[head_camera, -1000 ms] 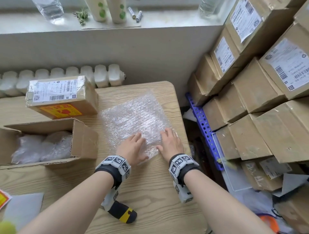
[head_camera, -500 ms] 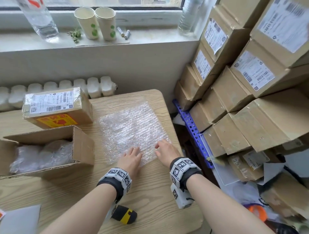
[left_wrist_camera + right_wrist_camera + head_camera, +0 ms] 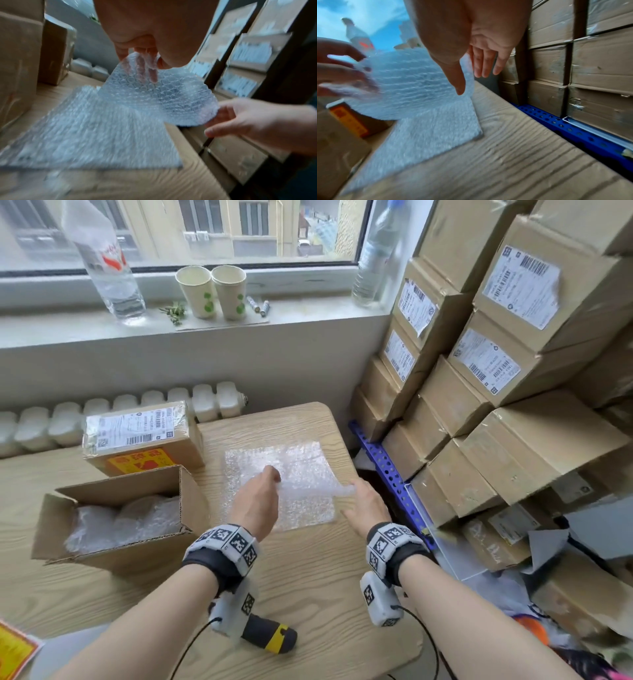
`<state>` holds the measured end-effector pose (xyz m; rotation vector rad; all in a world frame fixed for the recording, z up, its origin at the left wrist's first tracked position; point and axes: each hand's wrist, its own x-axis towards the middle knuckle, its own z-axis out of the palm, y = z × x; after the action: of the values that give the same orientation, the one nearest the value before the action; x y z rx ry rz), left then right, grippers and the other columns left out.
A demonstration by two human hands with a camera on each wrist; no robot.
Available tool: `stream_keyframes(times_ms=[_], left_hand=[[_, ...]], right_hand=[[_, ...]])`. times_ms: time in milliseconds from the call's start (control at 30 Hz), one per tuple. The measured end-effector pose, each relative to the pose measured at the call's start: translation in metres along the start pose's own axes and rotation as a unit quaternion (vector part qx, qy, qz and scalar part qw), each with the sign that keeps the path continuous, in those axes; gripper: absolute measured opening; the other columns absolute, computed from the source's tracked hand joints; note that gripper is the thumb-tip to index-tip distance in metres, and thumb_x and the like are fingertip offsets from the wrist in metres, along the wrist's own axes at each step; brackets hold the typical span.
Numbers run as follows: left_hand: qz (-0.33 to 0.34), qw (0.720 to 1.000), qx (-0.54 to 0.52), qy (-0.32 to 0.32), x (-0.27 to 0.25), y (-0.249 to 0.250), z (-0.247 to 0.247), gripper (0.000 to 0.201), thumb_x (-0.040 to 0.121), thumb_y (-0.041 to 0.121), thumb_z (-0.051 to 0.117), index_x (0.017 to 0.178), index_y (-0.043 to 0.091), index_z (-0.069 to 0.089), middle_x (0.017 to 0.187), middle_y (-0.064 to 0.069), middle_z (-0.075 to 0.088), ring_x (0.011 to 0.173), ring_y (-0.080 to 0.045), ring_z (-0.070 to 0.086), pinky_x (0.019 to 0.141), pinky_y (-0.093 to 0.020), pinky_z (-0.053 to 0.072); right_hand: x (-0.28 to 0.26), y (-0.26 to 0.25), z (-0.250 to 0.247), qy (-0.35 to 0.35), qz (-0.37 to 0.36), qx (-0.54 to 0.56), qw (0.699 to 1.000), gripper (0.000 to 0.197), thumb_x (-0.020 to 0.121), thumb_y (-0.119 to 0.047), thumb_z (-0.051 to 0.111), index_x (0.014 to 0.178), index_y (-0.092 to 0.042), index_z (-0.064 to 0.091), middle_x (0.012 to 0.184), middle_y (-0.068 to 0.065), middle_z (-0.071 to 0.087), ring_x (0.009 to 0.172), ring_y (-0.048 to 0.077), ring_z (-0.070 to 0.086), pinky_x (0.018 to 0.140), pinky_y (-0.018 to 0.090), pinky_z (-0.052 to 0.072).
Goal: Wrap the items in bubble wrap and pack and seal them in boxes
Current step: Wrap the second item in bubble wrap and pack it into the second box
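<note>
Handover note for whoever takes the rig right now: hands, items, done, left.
Left hand: pinches the top bubble wrap sheet, lifting it off the stack.
Right hand: open, fingers straight, at the sheet's right edge.
Open box: holds wrapped bundles, unsealed.
Labelled box: taped shut, behind it.
Left: no unwrapped item in view; wrap the next, pack, seal.

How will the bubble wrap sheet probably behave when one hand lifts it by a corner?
Probably floppy: the bubble wrap sheet curves and sags where the left hand pinches its lifted part, while the rest lies on the table. Likely very light, since a fingertip pinch raises it. It may slide or drift easily; the right hand beside it looks placed to steady it.
</note>
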<state>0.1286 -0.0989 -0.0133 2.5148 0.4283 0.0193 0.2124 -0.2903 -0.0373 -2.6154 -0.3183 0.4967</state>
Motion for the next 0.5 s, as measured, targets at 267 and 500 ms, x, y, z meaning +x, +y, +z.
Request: stream_keyframes(times_ms=[267, 500], left_hand=[[0.057, 0.989, -0.115, 0.073, 0.000, 0.001, -0.093, 0.015, 0.098, 0.015, 0.041, 0.111, 0.014, 0.049, 0.093, -0.002, 0.065, 0.074, -0.022, 0.061, 0.071, -0.037, 0.051], [0.057, 0.966, -0.223, 0.117, -0.007, -0.026, -0.153, 0.023, 0.093, 0.043, 0.050, 0.105, 0.024, 0.048, 0.089, -0.008, 0.063, 0.073, -0.023, 0.065, 0.072, -0.049, 0.055]], right_hand=[[0.006, -0.044, -0.023, 0.008, 0.000, 0.205, 0.979, 0.040, 0.073, -0.017, 0.079, 0.110, -0.013, 0.063, 0.119, 0.007, 0.062, 0.114, 0.017, 0.056, 0.099, 0.030, 0.041], [-0.016, -0.092, -0.026, -0.018, -0.043, 0.389, 0.920, 0.010, 0.081, -0.002, 0.071, 0.087, -0.006, 0.065, 0.076, 0.000, 0.068, 0.069, 0.005, 0.065, 0.069, 0.014, 0.049]])
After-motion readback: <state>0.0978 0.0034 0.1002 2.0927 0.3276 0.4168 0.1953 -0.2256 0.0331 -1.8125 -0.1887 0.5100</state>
